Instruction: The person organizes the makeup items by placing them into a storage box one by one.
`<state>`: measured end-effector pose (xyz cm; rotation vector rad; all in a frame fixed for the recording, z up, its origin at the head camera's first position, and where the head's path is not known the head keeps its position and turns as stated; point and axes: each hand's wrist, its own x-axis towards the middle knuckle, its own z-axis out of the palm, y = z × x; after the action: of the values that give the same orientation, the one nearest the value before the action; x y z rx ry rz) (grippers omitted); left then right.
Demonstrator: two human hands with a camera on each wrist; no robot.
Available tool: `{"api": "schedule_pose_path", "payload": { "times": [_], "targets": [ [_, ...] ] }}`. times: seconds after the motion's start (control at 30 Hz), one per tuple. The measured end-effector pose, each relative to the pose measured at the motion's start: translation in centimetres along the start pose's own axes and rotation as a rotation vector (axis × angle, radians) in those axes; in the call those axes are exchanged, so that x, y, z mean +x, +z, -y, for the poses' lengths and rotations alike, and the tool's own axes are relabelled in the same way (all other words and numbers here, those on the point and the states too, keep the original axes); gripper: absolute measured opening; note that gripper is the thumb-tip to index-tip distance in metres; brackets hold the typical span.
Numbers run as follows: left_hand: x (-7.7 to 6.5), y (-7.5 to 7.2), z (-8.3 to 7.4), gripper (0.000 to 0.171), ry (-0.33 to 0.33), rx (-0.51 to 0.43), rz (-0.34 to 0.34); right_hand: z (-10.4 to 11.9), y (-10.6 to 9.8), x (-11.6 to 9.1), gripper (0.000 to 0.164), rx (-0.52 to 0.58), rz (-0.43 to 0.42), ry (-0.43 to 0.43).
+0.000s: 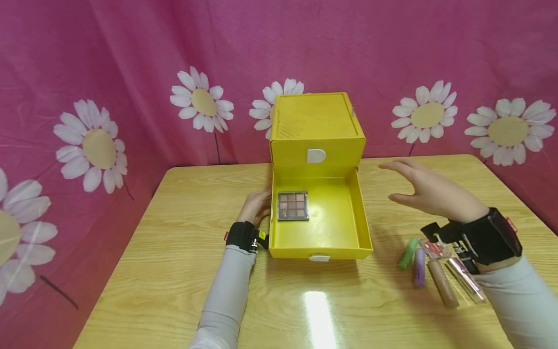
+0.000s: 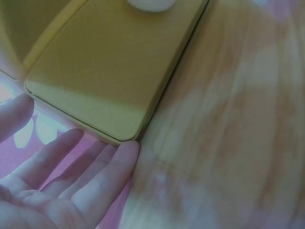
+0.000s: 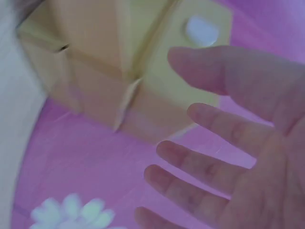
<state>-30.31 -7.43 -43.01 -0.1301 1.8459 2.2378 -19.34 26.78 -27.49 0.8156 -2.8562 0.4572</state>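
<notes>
A yellow box (image 1: 322, 232) stands on the table with its lid (image 1: 316, 116) raised at the back. Inside, against the left wall, lies an eyeshadow palette (image 1: 293, 206) with a clear cover and several brownish pans. My left hand (image 1: 256, 206) is at the box's left side; in the left wrist view its extended fingers (image 2: 107, 186) touch the box's edge. To the right of the box, my right hand (image 1: 429, 189) is raised over the table, fingers spread and holding nothing. The right wrist view shows this bare palm and the box beyond it.
Right of the box, partly under my right wrist, lie a green tube (image 1: 408, 253), a purple tube (image 1: 419, 268), a brown tube (image 1: 442, 283), a shiny pink tube (image 1: 465, 279) and a small clear compact (image 1: 436, 249). A pink flowered curtain (image 1: 244, 43) hangs behind the table (image 1: 187, 218).
</notes>
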Motion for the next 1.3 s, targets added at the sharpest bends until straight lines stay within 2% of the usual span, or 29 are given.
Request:
{"api": "schedule_pose_path", "payload": {
  "times": [0.1, 0.3, 0.5, 0.63, 0.77, 1.1, 1.3],
  "targets": [
    [0.0, 0.0, 0.0, 0.036, -0.002, -0.001, -0.001, -2.2, 0.5, -1.8, 0.065, -0.001, 0.023, 0.08],
    [0.2, -0.1, -0.2, 0.037, 0.0, -0.026, -0.002, -5.9, 2.1, -5.0, 0.068, 0.016, 0.127, 0.172],
    [0.1, -0.2, -0.3, 0.037, 0.003, -0.034, 0.002, -8.0, 4.2, -7.3, 0.064, 0.047, 0.203, 0.223],
    [0.1, -0.2, -0.1, 0.036, 0.001, -0.022, -0.003, -8.7, 5.9, -8.3, 0.069, 0.095, 0.259, 0.245],
    [0.1, 0.0, 0.0, 0.036, 0.006, -0.004, -0.007, -9.0, 7.1, -8.9, 0.072, 0.103, 0.285, 0.273],
    [0.1, 0.0, -0.1, 0.036, 0.001, -0.009, -0.011, -9.4, 7.8, -8.9, 0.07, 0.149, 0.343, 0.316],
    [0.1, -0.1, 0.1, 0.036, 0.008, -0.016, -0.003, -9.6, 8.2, -8.7, 0.057, 0.128, 0.364, 0.324]
  ]
}}
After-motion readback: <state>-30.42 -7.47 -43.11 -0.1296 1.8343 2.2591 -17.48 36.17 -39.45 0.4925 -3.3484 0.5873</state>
